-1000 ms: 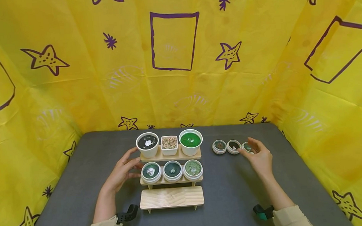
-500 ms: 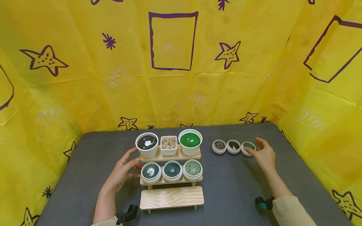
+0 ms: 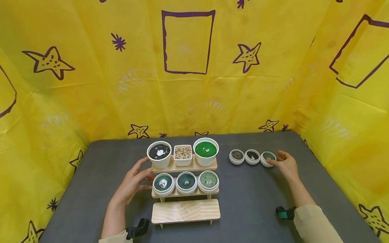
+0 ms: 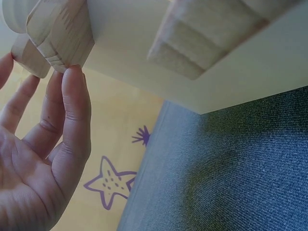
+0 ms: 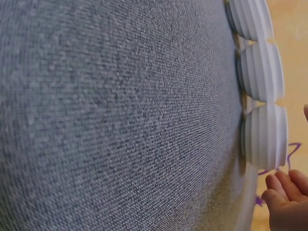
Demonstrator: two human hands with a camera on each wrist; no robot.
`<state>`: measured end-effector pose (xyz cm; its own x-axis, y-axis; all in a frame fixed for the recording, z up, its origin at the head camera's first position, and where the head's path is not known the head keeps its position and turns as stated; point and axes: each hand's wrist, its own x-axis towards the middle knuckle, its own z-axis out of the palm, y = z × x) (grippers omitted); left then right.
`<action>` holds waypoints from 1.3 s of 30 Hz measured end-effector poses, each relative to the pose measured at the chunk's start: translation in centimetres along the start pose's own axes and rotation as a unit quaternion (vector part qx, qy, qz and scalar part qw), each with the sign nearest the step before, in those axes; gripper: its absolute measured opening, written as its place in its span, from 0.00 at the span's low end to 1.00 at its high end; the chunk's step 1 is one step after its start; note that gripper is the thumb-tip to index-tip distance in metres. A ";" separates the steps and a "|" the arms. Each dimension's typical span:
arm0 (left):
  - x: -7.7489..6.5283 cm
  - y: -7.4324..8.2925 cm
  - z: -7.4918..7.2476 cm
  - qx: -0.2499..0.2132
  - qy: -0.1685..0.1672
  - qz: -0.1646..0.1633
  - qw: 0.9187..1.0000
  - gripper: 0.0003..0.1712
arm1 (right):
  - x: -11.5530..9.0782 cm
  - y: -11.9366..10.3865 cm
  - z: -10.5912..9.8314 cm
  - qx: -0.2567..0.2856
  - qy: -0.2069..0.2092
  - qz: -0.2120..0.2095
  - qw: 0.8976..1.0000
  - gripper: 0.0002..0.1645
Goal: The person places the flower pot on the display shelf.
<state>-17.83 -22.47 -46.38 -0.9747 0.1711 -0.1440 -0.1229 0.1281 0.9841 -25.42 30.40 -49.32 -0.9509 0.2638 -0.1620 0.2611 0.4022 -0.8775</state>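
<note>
A tiered wooden stand stands left of centre in the head view. My left hand is at its left end; in the left wrist view the left hand touches the end of a wooden shelf with fairly straight fingers. Three small white round bowls stand in a row to the right. Nearest my right hand is the end bowl, holding something dark green, with fingertips at its rim. In the right wrist view the right hand has loosely bent fingers beside that end bowl.
On the stand's top tier are a dark-filled cup, a square dish of beige bits and a green-filled cup. The middle tier bears three round bowls, one at its centre. Yellow patterned cloth surrounds the grey table.
My right hand has drawn right and slightly back from over the end bowl, whose top now shows more. The left hand stays at the stand.
</note>
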 end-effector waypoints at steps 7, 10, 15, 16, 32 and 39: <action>0.0 0.0 -0.1 0.002 -0.003 0.005 1.000 0.35 | 0.5 0.4 0.1 -0.001 -0.022 -0.004 1.000 0.47; 0.0 0.0 -0.1 0.002 -0.003 0.004 1.000 0.35 | 0.6 0.5 0.3 -0.002 -0.026 -0.006 1.000 0.47; 0.0 0.0 -0.1 0.003 -0.002 0.003 1.000 0.35 | 0.7 0.6 0.7 -0.002 -0.026 -0.004 1.000 0.46; 0.0 0.0 -0.1 0.003 -0.002 0.004 1.000 0.35 | 0.8 0.6 0.7 -0.003 -0.025 -0.004 1.000 0.46; 0.0 -0.1 -0.1 0.005 0.000 0.005 1.000 0.35 | 1.2 1.8 0.8 -0.009 -0.010 -0.029 0.999 0.41; 0.1 -0.1 0.0 0.003 -0.001 0.005 1.000 0.34 | 1.2 1.9 0.8 -0.006 -0.019 -0.030 0.999 0.42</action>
<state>-17.88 -22.51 -46.50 -0.9753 0.1753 -0.1341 -0.1118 0.1316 0.9850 -26.17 30.82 -51.53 -0.9705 0.2052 -0.1265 0.2050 0.4262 -0.8811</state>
